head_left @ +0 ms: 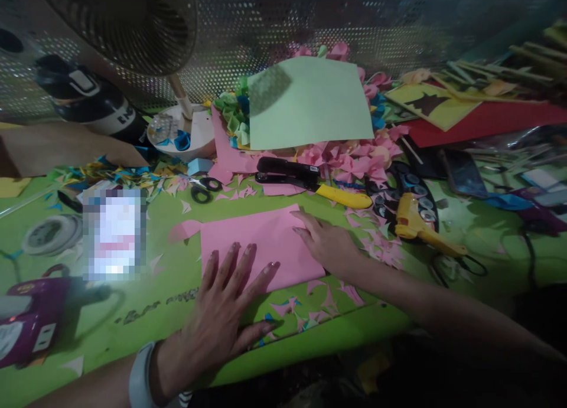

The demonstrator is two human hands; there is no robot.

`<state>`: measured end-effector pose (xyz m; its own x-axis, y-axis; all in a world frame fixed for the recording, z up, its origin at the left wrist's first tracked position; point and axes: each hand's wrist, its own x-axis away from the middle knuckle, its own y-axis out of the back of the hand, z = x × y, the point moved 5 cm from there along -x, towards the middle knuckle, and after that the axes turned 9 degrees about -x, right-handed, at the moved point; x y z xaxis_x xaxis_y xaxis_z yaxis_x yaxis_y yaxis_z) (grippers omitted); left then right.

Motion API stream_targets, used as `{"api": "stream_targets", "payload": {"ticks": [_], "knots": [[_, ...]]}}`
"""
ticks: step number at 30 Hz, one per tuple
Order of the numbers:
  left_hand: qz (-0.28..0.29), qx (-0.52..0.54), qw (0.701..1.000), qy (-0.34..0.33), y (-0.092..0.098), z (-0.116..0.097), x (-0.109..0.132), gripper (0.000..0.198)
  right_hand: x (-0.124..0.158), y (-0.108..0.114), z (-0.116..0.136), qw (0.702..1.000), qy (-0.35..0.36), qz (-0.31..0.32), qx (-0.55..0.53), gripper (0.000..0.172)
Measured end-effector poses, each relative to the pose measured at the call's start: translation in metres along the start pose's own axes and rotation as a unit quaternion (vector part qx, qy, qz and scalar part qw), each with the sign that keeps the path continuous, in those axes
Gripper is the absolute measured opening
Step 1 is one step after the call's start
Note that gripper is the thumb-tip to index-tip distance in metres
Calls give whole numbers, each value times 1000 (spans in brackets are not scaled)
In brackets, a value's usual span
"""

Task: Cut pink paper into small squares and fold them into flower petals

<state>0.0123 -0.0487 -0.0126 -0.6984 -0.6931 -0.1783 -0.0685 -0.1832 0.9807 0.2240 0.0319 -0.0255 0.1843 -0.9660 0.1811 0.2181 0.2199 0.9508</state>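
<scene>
A pink sheet of paper (261,234), seemingly folded, lies flat on the green tabletop in front of me. My left hand (225,296) rests on its lower left part, fingers spread and palm down. At the paper's right side is my right hand (334,251), its fingers stretched out over the edge and touching the paper. A pink paper petal shape (185,231) lies by the sheet's left corner. Just beyond the sheet are a black stapler (290,170), a yellow-handled tool (345,196) and dark-handled scissors (206,189).
Pink paper scraps (383,248) litter the table. A pale green sheet (314,107) leans over folded paper pieces at the back. To the left are a lit phone (115,234), a purple tool (33,319), a tape roll (52,235), a bottle (95,107) and a fan (128,24). A yellow tool (414,222) lies right.
</scene>
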Motion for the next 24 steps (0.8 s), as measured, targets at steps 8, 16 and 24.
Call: {"api": "stream_targets", "payload": {"ticks": [8,16,24], "knots": [[1,-10,1000,1,-6,-1,3,93,-1,2,4,1000,-2,15,-10,39],[-13,-3,1000,-9,-5,-1,5,90,9,31,1,992,40,-111,-36,42],[-49,2,999,-7,-16,0,10,93,71,-13,67,892,450,39,8,84]]}}
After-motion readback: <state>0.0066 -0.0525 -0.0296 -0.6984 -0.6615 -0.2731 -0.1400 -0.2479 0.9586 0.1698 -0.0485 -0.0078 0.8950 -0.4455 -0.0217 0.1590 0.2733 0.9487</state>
